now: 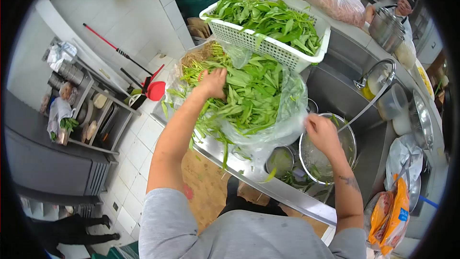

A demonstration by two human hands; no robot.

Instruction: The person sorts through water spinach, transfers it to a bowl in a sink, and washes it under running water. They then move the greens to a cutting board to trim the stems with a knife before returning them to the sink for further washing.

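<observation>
Greens point(249, 96) getting sorted: left hand point(213, 82) grabs a bunch, right hand point(322, 133) pinches the bag point(287, 124); next probably lifting stems toward the basket point(268, 43).

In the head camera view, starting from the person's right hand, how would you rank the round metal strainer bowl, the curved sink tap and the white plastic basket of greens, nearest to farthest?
From the right hand:
1. Round metal strainer bowl, directly under it in the sink.
2. Curved sink tap, above and to its right.
3. White plastic basket of greens, at the far edge of the sink.
</observation>
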